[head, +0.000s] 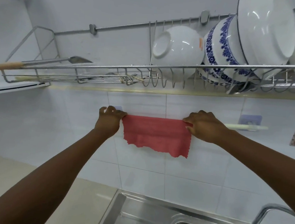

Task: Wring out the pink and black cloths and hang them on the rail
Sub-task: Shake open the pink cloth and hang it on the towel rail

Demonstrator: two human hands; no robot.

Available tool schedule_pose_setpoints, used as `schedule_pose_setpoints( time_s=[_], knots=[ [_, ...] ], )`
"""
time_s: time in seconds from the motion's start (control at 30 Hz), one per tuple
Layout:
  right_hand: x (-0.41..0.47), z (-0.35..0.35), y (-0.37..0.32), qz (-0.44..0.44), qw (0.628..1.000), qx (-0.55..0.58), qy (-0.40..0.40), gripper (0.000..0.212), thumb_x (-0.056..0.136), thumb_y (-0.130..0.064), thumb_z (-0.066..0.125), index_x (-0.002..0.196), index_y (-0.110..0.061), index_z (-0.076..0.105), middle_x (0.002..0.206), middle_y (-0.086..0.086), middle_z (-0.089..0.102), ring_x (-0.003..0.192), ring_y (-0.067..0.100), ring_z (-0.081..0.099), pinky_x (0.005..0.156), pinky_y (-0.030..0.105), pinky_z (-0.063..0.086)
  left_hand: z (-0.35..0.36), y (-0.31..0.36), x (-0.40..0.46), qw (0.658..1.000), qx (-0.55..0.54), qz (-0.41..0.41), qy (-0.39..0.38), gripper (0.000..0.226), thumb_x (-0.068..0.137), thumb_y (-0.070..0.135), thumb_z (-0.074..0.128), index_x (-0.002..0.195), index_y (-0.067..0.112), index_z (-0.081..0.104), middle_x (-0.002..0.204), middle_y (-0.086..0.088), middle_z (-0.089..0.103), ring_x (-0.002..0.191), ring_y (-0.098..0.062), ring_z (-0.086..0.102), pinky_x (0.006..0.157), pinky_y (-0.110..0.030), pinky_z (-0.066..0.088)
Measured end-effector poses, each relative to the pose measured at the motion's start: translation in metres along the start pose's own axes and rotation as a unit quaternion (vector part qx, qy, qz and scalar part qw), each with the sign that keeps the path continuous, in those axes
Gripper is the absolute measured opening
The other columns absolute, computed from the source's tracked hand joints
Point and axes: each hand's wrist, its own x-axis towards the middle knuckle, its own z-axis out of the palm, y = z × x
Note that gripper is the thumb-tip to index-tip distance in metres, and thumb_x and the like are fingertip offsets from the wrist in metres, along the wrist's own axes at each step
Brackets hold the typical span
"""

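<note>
Item: left hand (109, 120), centre frame, pinches the pink cloth (156, 134) at its upper left corner; right hand (203, 126) pinches the upper right. Cloth: spread along the rail (244, 126), hanging flat against the tiles. We judge it soft, light, limp; corners grip best. Black cloth: not visible.

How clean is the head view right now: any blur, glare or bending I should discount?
Head view: wide-angle bending curves the dish rack and wall tiles; motion blur smears the rail and the wooden handle at left; glare spots on the white bowls; light is even and soft; pink cloth and both hands' grip read clearly.
</note>
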Motion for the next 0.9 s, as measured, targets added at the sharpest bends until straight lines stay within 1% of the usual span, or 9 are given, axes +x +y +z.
schedule_pose_setpoints(
  time_s=[0.07,0.13,0.23,0.3,0.4,0.57,0.67,0.77,0.9],
  knots=[
    [0.004,-0.001,-0.004,-0.004,1.000,0.019,0.021,0.022,0.092,-0.029,0.044,0.091,-0.020,0.063,0.093,-0.001,0.063,0.093,0.024,0.048,0.079,0.039,0.042,-0.005,0.000,0.001,1.000,0.008,0.007,0.017,0.055,0.076,-0.010,0.043,0.118,0.018,0.065,0.120,-0.002,0.065,0.115,-0.031,0.052,0.104,-0.046,0.027],
    [0.002,0.003,-0.009,-0.008,0.998,0.042,0.052,0.022,0.091,-0.022,0.047,0.079,-0.014,0.063,0.088,0.002,0.063,0.088,0.025,0.050,0.074,0.039,0.044,-0.004,-0.001,-0.003,0.999,0.008,0.019,0.035,0.058,0.072,-0.014,0.044,0.115,0.017,0.067,0.114,-0.005,0.069,0.110,-0.032,0.056,0.101,-0.048,0.031],
    [-0.003,0.007,-0.011,0.001,0.996,0.068,0.061,0.021,0.091,-0.018,0.048,0.081,-0.010,0.065,0.091,0.004,0.063,0.087,0.025,0.053,0.077,0.041,0.048,0.001,-0.002,-0.013,0.999,0.031,0.026,0.011,0.065,0.069,-0.016,0.041,0.124,0.014,0.059,0.112,-0.010,0.069,0.110,-0.035,0.056,0.099,-0.050,0.032],
    [-0.001,0.005,-0.011,0.008,0.996,0.062,0.058,0.021,0.090,-0.018,0.048,0.083,-0.012,0.066,0.090,0.001,0.063,0.087,0.025,0.053,0.076,0.039,0.047,0.001,-0.003,-0.012,0.998,0.053,0.019,-0.011,0.061,0.074,-0.012,0.041,0.128,0.013,0.055,0.114,-0.012,0.067,0.114,-0.035,0.052,0.100,-0.050,0.029],
    [0.000,0.005,-0.013,-0.004,0.996,0.058,0.063,0.021,0.088,-0.015,0.047,0.072,-0.012,0.061,0.079,0.000,0.060,0.082,0.025,0.051,0.068,0.036,0.043,-0.001,0.001,-0.008,0.996,0.082,0.004,-0.037,0.054,0.078,-0.006,0.040,0.127,0.012,0.054,0.112,-0.012,0.066,0.117,-0.034,0.049,0.104,-0.049,0.023],
    [-0.012,0.014,-0.015,-0.011,0.996,0.062,0.061,0.022,0.090,-0.015,0.044,0.099,-0.015,0.063,0.103,0.001,0.064,0.099,0.026,0.054,0.081,0.039,0.044,0.003,0.018,-0.012,0.992,0.113,-0.045,-0.028,0.044,0.072,-0.012,0.049,0.114,-0.002,0.059,0.106,-0.021,0.066,0.114,-0.042,0.052,0.109,-0.059,0.022],
    [-0.007,0.009,-0.019,-0.003,0.995,0.071,0.064,0.020,0.090,-0.016,0.040,0.088,-0.018,0.060,0.091,-0.004,0.062,0.096,0.023,0.052,0.076,0.035,0.036,0.005,0.027,-0.018,0.989,0.124,-0.076,-0.027,0.045,0.070,-0.012,0.055,0.114,-0.005,0.058,0.108,-0.022,0.065,0.117,-0.045,0.051,0.110,-0.064,0.021],
    [-0.009,0.009,-0.023,0.003,0.995,0.056,0.081,0.017,0.090,-0.013,0.043,0.091,-0.016,0.061,0.093,-0.001,0.062,0.093,0.022,0.053,0.077,0.036,0.040,0.007,0.030,-0.023,0.987,0.116,-0.100,-0.036,0.041,0.070,-0.013,0.056,0.109,-0.005,0.061,0.113,-0.023,0.060,0.121,-0.046,0.047,0.111,-0.064,0.017],
    [-0.012,0.007,-0.027,0.015,0.997,0.054,0.052,0.019,0.086,-0.009,0.044,0.095,-0.015,0.060,0.097,0.003,0.064,0.090,0.024,0.055,0.078,0.038,0.045,0.008,0.025,-0.029,0.989,0.127,-0.074,-0.016,0.036,0.068,-0.017,0.058,0.102,-0.006,0.064,0.114,-0.023,0.060,0.115,-0.047,0.052,0.107,-0.065,0.027]
  ],
)
